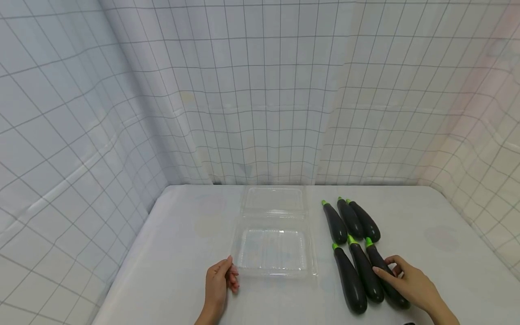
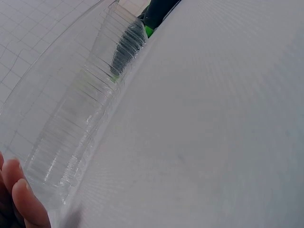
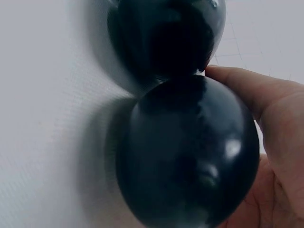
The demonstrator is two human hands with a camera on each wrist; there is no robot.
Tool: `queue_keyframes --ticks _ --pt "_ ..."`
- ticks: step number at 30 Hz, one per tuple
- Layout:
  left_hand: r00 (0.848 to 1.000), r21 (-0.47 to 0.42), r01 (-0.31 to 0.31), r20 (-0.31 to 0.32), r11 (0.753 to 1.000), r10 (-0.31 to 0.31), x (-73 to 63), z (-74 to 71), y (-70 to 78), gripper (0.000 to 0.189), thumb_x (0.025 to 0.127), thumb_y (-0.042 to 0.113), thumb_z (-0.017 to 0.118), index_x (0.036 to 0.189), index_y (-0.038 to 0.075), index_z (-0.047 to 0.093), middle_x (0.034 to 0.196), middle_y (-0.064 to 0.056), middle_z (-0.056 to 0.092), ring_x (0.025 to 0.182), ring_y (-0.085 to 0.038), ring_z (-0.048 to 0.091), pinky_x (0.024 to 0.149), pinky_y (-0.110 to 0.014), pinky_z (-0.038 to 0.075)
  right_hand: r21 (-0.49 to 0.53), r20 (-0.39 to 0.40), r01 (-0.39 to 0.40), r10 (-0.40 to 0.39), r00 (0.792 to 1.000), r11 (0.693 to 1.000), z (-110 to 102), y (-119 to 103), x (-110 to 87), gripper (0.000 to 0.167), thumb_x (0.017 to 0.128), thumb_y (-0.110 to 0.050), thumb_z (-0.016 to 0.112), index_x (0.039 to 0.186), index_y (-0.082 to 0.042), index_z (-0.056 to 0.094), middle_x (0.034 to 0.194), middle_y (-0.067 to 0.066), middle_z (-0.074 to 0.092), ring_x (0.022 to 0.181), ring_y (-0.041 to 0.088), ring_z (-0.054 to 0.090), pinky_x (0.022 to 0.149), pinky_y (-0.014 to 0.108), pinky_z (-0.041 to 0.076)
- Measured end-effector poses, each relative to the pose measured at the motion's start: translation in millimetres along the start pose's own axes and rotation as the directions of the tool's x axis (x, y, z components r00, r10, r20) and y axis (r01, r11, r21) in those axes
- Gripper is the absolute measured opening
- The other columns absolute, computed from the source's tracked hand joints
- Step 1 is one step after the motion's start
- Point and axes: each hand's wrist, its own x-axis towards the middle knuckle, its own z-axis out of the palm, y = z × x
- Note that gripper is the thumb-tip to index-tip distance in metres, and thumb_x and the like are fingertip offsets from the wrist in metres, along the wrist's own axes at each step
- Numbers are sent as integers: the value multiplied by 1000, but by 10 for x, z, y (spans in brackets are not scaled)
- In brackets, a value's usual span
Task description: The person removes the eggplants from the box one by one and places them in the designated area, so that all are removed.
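My right hand (image 1: 412, 284) grips the rightmost eggplant (image 1: 378, 259) of the front row, thumb on its left side and fingers on its right. In the right wrist view its dark rounded end (image 3: 185, 156) fills the middle, against the neighbouring eggplant (image 3: 166, 38). The thumb tip lies close to that neighbour. My left hand (image 1: 219, 280) rests on the table at the front left corner of a clear plastic clamshell box (image 1: 276, 273), fingers loosely bent and holding nothing. Whether those fingers touch the box's rim I cannot tell. The box's lid (image 1: 274, 214) lies folded back, away from me.
Two more eggplants (image 1: 349, 282) lie left of the gripped one. Behind them is a back row of eggplants (image 1: 335, 225), green stems pointing away. White cloth covers the table (image 1: 183, 239). Grid-patterned curtains (image 1: 268, 113) hang at the back and both sides.
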Motion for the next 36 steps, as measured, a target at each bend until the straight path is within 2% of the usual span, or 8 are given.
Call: queue_keyframes --ticks 11,17,29,36 --pt "1000 11 -5 1 1000 5 -4 6 28 45 100 20 48 65 -8 54 46 -3 48 35 -12 49 35 -26 46 1 17 -22 22 1000 1000 -11 -23 -6 70 88 -62 52 121 0 52 79 3 56 64 17 50 53 31 40" --pt "1000 15 2 -4 1000 -2 -8 5 17 44 100 20 48 64 -4 54 46 -2 48 36 -11 49 36 -26 46 -11 33 -32 33 999 999 -6 -2 8 73 88 -63 51 120 2 52 80 4 56 66 17 51 54 31 40" --pt "1000 0 3 -5 1000 -3 -21 6 16 43 100 18 47 64 -4 54 46 -2 48 35 -11 49 35 -25 46 -55 59 -11 14 998 998 -14 7 12 70 90 -63 47 120 0 55 86 3 62 70 17 56 55 34 44" --pt "1000 -4 5 -8 1000 -5 -21 10 26 43 100 18 48 63 -4 53 46 -2 47 35 -11 49 35 -25 45 -62 84 -7 12 996 998 -37 17 27 71 93 -61 42 122 3 52 89 5 63 71 18 58 55 35 45"
